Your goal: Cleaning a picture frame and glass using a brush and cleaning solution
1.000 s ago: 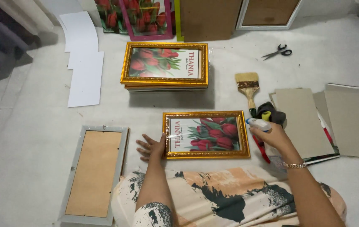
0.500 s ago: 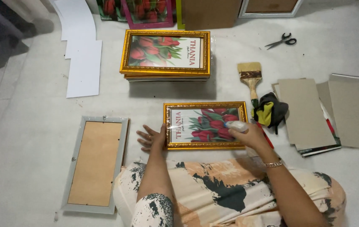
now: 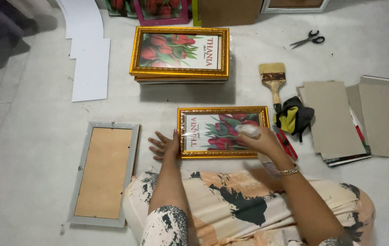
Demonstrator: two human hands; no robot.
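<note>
Steadying gold frame (image 3: 223,132) edge, left hand (image 3: 164,146)

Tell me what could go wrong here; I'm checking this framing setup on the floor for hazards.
The right hand rubs a white wad over the gold-framed tulip picture, which only the left hand steadies at its edge; hard pressure might crack or shift it. The stack of gold frames could slide if bumped. The scissors lie loose on the floor, easy to kneel on.

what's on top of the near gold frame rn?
On the near gold frame: the right hand over its glass, holding a small white object, unclear what. The left hand rests at its left edge. Whatever lies under the right hand is covered.
</note>
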